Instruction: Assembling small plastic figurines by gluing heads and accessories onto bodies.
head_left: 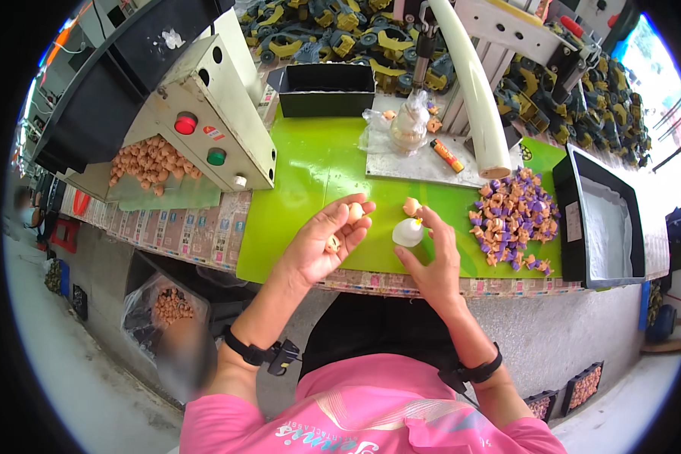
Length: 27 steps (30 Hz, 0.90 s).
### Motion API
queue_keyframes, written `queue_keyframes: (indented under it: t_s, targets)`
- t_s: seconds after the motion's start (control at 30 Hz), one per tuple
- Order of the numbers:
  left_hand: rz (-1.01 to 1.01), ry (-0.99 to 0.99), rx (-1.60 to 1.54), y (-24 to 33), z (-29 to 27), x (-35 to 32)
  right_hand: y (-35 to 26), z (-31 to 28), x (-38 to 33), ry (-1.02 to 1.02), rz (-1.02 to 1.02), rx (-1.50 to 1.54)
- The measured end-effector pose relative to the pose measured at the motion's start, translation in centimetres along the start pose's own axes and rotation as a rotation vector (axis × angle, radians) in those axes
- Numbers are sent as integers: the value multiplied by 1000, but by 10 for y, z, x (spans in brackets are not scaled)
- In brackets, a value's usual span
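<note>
My left hand (321, 240) is palm up with its fingers curled around small peach toy heads. One toy head (354, 214) sits between thumb and fingertips, and another toy head (332, 244) rests in the palm. My right hand (437, 261) has thumb and index finger spread around a small white bottle with a yellow tip (407, 234). The bottle stands on the green mat (299, 181); whether the fingers press on it is hard to make out. Just beyond the bottle, close to my right index fingertip, is a single peach toy head (411, 206).
A pile of peach-and-purple toy parts (514, 219) lies right, beside a black tray (575, 219). Behind stand a press (461, 83), an orange tube (447, 155) and a black bin (325, 92). Left, a control box (212, 121) with buttons adjoins heaped toy heads (155, 163).
</note>
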<state>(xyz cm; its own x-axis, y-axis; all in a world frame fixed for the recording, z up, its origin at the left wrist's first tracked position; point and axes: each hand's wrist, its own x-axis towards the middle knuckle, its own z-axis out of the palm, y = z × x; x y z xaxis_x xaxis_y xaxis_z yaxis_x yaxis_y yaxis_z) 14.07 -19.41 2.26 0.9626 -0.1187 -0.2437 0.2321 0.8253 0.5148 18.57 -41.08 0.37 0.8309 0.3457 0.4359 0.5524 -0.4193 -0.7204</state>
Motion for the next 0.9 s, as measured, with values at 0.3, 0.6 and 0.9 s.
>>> queue_keyframes:
  t_s: [0.3,0.6,0.9]
  targets:
    - [4,46,-55,-31,9,-13,3,-15,0,13,136,250]
    - [-3,-18,8,-51,10,-4,-20,-53,-16,87,235,340]
    - [-20,-9,50,-60,2,-3,-15,-50,-19,132,142,292]
